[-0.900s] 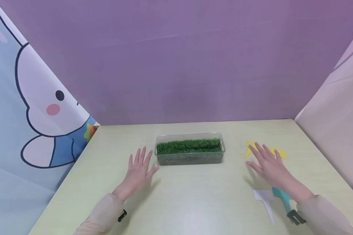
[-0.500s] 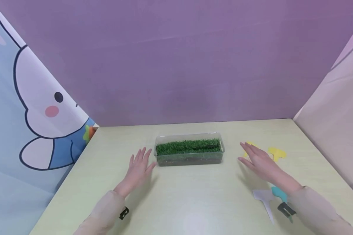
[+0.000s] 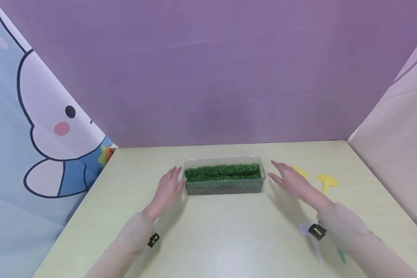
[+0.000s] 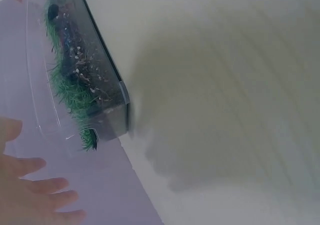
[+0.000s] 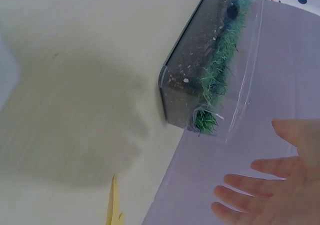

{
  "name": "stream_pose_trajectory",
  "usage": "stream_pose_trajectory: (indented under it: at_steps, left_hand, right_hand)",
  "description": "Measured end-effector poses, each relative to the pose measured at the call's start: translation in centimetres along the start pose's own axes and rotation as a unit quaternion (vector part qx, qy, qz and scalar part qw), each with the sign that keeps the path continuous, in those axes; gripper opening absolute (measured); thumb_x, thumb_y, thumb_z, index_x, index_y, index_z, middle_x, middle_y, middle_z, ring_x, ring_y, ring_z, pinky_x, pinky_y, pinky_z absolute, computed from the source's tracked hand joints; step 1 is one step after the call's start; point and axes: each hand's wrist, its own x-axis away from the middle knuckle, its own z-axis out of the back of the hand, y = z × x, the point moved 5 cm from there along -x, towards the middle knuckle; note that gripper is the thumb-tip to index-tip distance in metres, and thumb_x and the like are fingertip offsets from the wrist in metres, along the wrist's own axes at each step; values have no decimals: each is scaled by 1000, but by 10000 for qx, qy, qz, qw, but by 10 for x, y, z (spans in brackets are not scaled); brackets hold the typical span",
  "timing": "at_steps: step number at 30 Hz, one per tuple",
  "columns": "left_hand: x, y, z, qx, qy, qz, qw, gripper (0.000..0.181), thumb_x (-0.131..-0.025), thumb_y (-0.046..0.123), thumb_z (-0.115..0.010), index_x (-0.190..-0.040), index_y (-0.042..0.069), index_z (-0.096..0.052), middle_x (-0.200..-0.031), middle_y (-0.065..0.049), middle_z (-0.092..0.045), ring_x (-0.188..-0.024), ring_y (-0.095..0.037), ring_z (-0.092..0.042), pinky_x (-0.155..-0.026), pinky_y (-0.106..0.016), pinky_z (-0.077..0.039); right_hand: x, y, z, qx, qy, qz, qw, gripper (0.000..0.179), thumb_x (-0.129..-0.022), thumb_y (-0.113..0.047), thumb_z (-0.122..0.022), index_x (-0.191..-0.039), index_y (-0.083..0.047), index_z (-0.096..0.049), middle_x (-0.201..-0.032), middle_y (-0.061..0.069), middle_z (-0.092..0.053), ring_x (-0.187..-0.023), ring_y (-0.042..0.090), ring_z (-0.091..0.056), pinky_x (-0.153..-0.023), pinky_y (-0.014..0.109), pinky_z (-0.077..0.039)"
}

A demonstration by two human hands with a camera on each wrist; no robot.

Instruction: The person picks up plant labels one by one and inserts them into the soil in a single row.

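A clear plastic box (image 3: 224,188) holding green artificial grass (image 3: 222,172) stands on the table toward the back; dark soil-like material shows through its wall in both wrist views. My left hand (image 3: 165,192) is beside the box's left end, fingers spread and straight, thumb tip right at the corner. Off the right end my right hand (image 3: 290,181) hovers with straight fingers pointing at the box, a small gap between. Neither hand holds anything. In the wrist views, the left hand (image 4: 30,190) and right hand (image 5: 272,180) each show an extended thumb and fingers near the box's ends.
Right of the box lie two yellow T-shaped plant labels, one (image 3: 327,181) in full sight, the other (image 3: 300,172) partly behind my right hand. Closer in are a lilac label (image 3: 312,239) and a teal label (image 3: 341,255), partly hidden by the right sleeve. A purple backdrop (image 3: 229,77) rises behind the table.
My right hand has moved left from above the yellow labels toward the box's right end. The left hand has moved slightly forward and right, closer to the left end. The box has stayed put.
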Motion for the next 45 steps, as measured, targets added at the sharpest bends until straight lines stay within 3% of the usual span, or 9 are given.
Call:
stream_pose_trajectory:
  at_steps: [8, 14, 19, 22, 28, 31, 37, 41, 45]
  left_hand:
    - [-13, -5, -3, 620, -6, 471, 9970, 45, -93, 21, -44, -129, -6, -37, -126, -28, -40, -114, -40, -40, -97, -50, -35]
    - [-21, -9, -7, 957, 31, 800, 9922, 43, -93, 19, -44, -127, -7, -38, -124, -27, -41, -114, -38, -41, -97, -47, -36]
    - [-26, -11, -10, 1220, 133, 944, 9879, 41, -92, 15, -46, -125, -9, -41, -117, -27, -46, -105, -36, -48, -87, -45, -45]
    - [-28, -14, -13, 1429, 155, 1053, 9840, 38, -91, 12, -47, -122, -11, -44, -113, -27, -49, -97, -34, -53, -81, -41, -49]
    - [-31, -17, -15, 1838, 285, 1314, 9737, 31, -88, 6, -50, -114, -10, -52, -103, -24, -57, -86, -31, -56, -73, -36, -51]
    - [-32, -20, -16, 2148, 293, 1546, 9639, 29, -87, 5, -51, -112, -9, -54, -102, -23, -59, -83, -30, -58, -69, -33, -53]
    - [-34, -26, -19, 3030, 214, 2054, 9304, 27, -86, 0, -51, -110, -11, -55, -102, -26, -57, -82, -30, -59, -69, -28, -54]
    - [-35, -29, -20, 3418, 205, 2278, 9115, 26, -86, -1, -51, -110, -12, -54, -101, -28, -57, -77, -25, -60, -70, -29, -54]
    - [-34, -30, -21, 3587, 181, 2418, 9014, 26, -86, -1, -51, -109, -12, -55, -100, -27, -57, -71, -16, -58, -71, -30, -54]
  right_hand:
    - [-23, 1, -10, -371, -44, -221, 9991, 48, -93, -19, -44, -129, 12, -33, -126, 32, -39, -113, 46, -39, -96, 55, -32]
    - [-34, 4, -16, -892, -80, -503, 9947, 45, -93, -15, -43, -127, 14, -34, -116, 33, -47, -101, 43, -50, -82, 49, -47]
    - [-38, 6, -20, -1393, -4, -707, 9877, 43, -92, -12, -42, -125, 15, -35, -111, 33, -51, -98, 43, -53, -77, 45, -50]
    - [-39, 7, -22, -1807, 27, -859, 9798, 41, -91, -8, -41, -124, 16, -37, -111, 33, -50, -97, 43, -53, -76, 43, -51]
    - [-41, 11, -26, -2701, 44, -1283, 9542, 37, -90, -2, -40, -123, 16, -38, -114, 34, -48, -93, 38, -56, -77, 35, -52]
    - [-41, 11, -27, -2953, -9, -1453, 9443, 37, -90, -1, -40, -123, 16, -38, -115, 34, -47, -94, 37, -56, -77, 32, -52]
    - [-41, 12, -29, -3537, -191, -1829, 9171, 37, -91, 0, -39, -124, 16, -35, -118, 33, -46, -98, 37, -55, -78, 28, -52]
    - [-41, 14, -29, -3648, -221, -1941, 9104, 37, -91, -1, -40, -124, 17, -37, -118, 33, -47, -96, 35, -56, -77, 27, -52]
    - [-41, 15, -30, -3688, -264, -2004, 9073, 37, -92, -3, -40, -124, 15, -37, -118, 31, -47, -98, 35, -55, -77, 28, -52]
